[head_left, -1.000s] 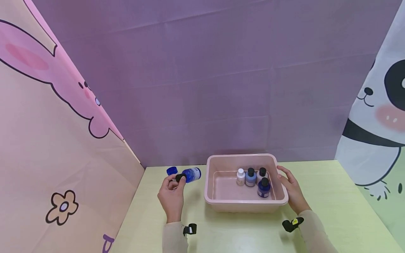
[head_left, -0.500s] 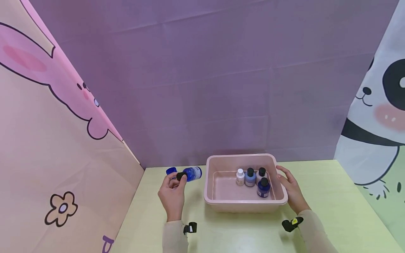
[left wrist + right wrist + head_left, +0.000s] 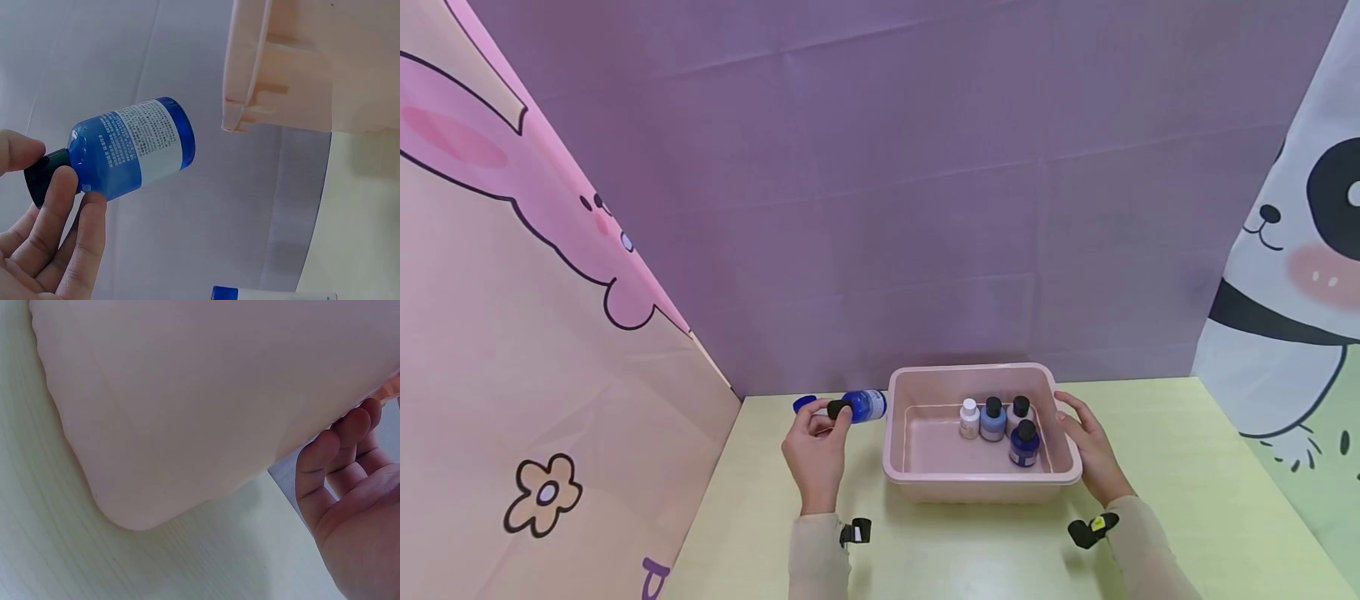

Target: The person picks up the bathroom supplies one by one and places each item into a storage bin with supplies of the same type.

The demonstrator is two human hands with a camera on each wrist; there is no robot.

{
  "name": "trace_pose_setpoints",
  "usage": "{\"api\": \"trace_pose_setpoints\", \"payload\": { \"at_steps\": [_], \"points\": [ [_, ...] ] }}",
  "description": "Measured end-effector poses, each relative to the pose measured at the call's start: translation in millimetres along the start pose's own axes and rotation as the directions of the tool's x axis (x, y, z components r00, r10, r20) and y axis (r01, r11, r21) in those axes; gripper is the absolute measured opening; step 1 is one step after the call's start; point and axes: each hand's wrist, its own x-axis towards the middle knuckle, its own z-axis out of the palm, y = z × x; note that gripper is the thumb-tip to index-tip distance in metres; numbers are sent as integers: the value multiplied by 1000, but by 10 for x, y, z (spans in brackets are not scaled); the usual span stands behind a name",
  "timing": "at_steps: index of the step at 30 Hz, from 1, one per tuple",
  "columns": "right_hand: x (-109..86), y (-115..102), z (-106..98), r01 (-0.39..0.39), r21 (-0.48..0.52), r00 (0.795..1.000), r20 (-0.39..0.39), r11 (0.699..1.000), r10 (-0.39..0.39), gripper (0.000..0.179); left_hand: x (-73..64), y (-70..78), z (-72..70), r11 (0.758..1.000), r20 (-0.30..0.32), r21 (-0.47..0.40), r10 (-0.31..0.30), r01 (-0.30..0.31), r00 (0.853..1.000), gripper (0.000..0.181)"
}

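Blue bottle (image 3: 867, 405), nearly sideways in air just left of pink bin (image 3: 985, 492); left hand (image 3: 817, 457) pinches its black cap (image 3: 838, 408). Right hand (image 3: 1096, 454) holds bin's right rim, fingers bent. Inside bin, upright: white bottle (image 3: 969, 425), light-blue bottle (image 3: 992, 425), pale bottle (image 3: 1017, 420), dark-blue bottle (image 3: 1024, 452). Blue-topped item (image 3: 804, 402) behind left hand, partly hidden.

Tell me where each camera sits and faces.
Head: head-worn, facing forward and down at the pink bin; left hand, right hand, sleeves show.
Left wrist: wrist-worn, facing the blue bottle; left hand pinches its black cap.
Right wrist: wrist-worn, facing the bin's outer side; right hand touches it.
Head and left wrist share the bottle.
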Motion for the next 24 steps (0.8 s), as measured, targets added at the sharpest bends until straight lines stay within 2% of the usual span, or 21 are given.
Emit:
{"api": "trace_pose_setpoints", "payload": {
  "at_steps": [9,24],
  "points": [
    [4,3,1,4,-12,1000,-11,1000,-4,52,32,68,66,999,31,26,47,-48,998,22],
    [2,0,2,23,-15,1000,-10,1000,-23,53,62,183,196,998,110,51,40,-45,993,22]
  ]
}}
